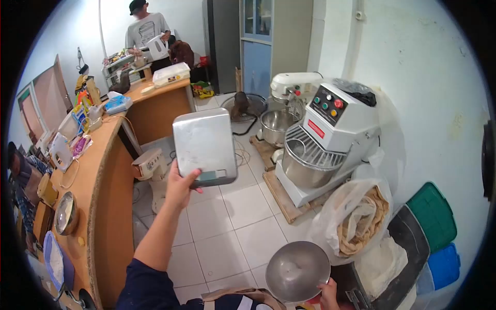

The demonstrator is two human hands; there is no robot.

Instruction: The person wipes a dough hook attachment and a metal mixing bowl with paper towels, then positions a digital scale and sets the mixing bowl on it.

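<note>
A flat kitchen scale (203,142) with a silver top and a small display at its lower edge is held up in the middle of the view. My left hand (182,185) grips its lower left corner, the thumb over the front. Low in the view, a round metal bowl (298,268) is tilted so that its inside shows. At the bowl's lower right rim is my right hand (328,294), closed on the edge. The two objects are apart, both above the tiled floor (212,258).
A spiral mixer (330,124) and a smaller mixer (290,85) stand on wooden pallets. Right are a plastic-lined sack (356,222) and a dark bin (408,227). A long counter (106,150) runs along the left. One person (147,31) stands behind; another (26,175) is far left.
</note>
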